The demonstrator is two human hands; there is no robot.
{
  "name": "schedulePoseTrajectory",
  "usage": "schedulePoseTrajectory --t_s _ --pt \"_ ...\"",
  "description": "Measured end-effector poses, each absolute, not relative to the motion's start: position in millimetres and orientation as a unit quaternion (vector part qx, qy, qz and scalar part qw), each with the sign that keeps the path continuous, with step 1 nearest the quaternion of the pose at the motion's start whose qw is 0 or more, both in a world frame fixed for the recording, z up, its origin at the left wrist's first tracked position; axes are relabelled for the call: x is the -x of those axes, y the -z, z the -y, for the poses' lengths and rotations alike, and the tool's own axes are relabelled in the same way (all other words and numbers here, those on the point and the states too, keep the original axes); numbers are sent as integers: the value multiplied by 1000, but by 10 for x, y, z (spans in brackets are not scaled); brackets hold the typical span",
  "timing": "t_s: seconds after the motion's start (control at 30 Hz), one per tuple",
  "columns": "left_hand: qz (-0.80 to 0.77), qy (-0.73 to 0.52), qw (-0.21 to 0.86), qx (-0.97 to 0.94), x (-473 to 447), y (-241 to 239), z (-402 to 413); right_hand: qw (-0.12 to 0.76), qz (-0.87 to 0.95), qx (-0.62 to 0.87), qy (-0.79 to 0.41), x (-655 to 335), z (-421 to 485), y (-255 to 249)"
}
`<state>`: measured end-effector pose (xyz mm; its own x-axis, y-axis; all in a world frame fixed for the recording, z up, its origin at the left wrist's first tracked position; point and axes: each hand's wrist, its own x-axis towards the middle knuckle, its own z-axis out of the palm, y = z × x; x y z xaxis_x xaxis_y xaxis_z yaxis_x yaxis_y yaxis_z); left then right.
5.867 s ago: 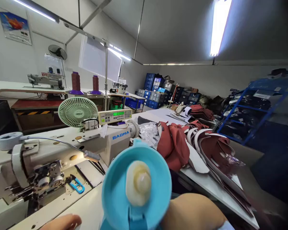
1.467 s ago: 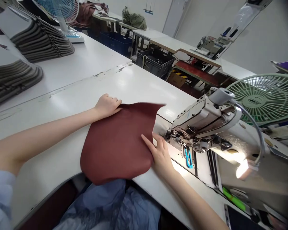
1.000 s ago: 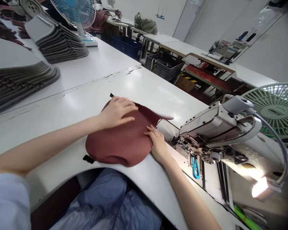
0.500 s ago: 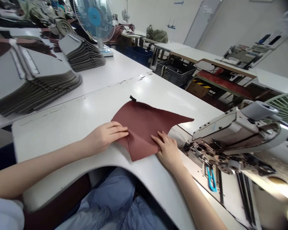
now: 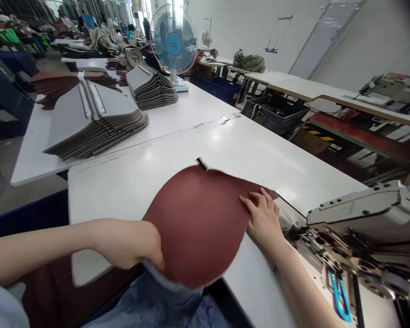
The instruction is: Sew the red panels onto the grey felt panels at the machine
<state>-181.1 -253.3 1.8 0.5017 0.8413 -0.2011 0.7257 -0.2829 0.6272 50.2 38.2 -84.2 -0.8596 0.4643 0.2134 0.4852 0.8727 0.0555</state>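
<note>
A dark red fabric piece with a grey underside lies on the white sewing table, its near edge lifted and curled over the table's cut-out. My left hand grips that near edge from below, its fingers hidden under the cloth. My right hand lies flat with fingers spread on the piece's right edge, beside the sewing machine. A small black tab sticks out at the piece's far edge.
Two stacks of grey shaped panels sit on the table to the left, behind them a blue desk fan. More tables, crates and another sewing machine stand at the back right. Blue cloth covers my lap.
The camera view swung left. My left hand moved from the top of the cloth to its near edge and lifted it, curling the piece. My right hand stayed on the right edge.
</note>
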Motion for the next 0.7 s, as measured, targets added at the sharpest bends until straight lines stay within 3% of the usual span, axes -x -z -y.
schedulePoseTrajectory --t_s 0.07,0.13,0.2,0.3,0.37,0.53,0.7 --pt "-443 -97 449 -770 1937 -100 2496 77 965 249 43 -418 -419 871" --pt "-512 -120 445 -725 2211 -259 2396 69 963 256 46 -351 -414 906" --pt "-661 -146 316 -664 2632 -443 2271 79 956 274 63 -310 -372 926" --pt "-838 -144 0 -526 3415 -601 2141 70 949 297 80 -273 -281 911" --pt "-902 -110 -105 -404 3916 -591 2121 41 950 296 87 -247 -220 885" --pt "-966 -50 -45 -252 4639 -570 2095 -4 953 282 111 -219 -108 843" --pt "-937 -67 17 -343 4266 -997 1820 -20 963 264 50 -449 -94 777"
